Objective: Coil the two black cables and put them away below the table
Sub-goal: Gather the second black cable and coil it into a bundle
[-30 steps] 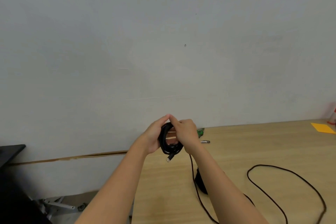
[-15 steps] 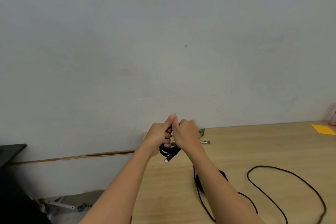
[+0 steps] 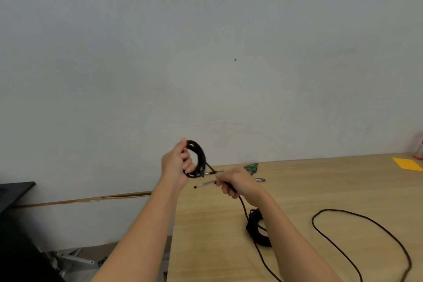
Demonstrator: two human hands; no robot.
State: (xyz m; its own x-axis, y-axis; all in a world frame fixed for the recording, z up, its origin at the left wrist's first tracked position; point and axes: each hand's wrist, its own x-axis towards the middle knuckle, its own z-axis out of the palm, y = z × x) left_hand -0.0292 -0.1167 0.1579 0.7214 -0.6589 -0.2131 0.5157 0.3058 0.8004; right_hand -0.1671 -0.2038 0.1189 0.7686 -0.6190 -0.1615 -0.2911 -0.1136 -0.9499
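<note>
Fingers of the left hand [image 3: 175,162] are curled shut around a small coil of black cable [image 3: 197,159], which is held up in the air in front of a pale wall [image 3: 206,52], above the near-left corner of a wooden table [image 3: 320,190]. The coil's loops are seen passing through the closed grip, with the thumb on top. The right hand [image 3: 240,182] is closed narrowly on a straight run of the same cable, just to the right of and lower than the coil; a short taut length is stretched between the two hands. A thin pen-like object is seen at the right fingertips, though whether it is gripped or lies on the table behind cannot be told.

Half a second earlier, both hands were pressed together around the coil; now they are drawn apart, and the left hand has been raised.

Below the right hand, the cable is dropped to a dark bundle [image 3: 257,228] on the table. A second black cable [image 3: 357,229] is laid in a large loose loop to the right. Farther back, a green object [image 3: 251,167], a marker [image 3: 259,180] and an orange paper [image 3: 406,163] are seen on the table.
</note>
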